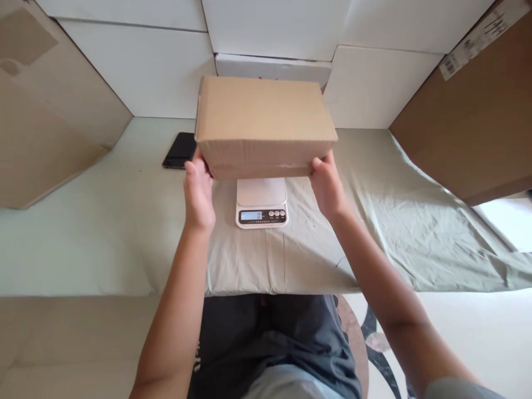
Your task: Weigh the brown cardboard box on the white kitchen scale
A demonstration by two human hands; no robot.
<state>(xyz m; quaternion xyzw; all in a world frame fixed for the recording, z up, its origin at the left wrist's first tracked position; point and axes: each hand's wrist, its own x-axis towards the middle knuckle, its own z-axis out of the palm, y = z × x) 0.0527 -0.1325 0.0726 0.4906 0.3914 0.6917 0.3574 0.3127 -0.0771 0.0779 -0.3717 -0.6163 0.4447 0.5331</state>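
A closed brown cardboard box (266,113) is held between my two hands, above a white digital scale (261,194). My left hand (198,194) grips the box's lower left corner, its thumb up and its other fingers partly hidden behind the side. At the lower right corner, my right hand (327,185) presses its thumb against the front, with the fingers out of sight underneath. The box hides the rear of the scale's platform. On the scale's lit display the reading looks like 0, and round buttons sit beside it.
A black phone (179,151) lies left of the box on the pale green cloth (124,238). Large cardboard boxes stand at the left (54,105) and right (474,122). White panels (274,27) rise behind. The cloth's front edge runs before my legs.
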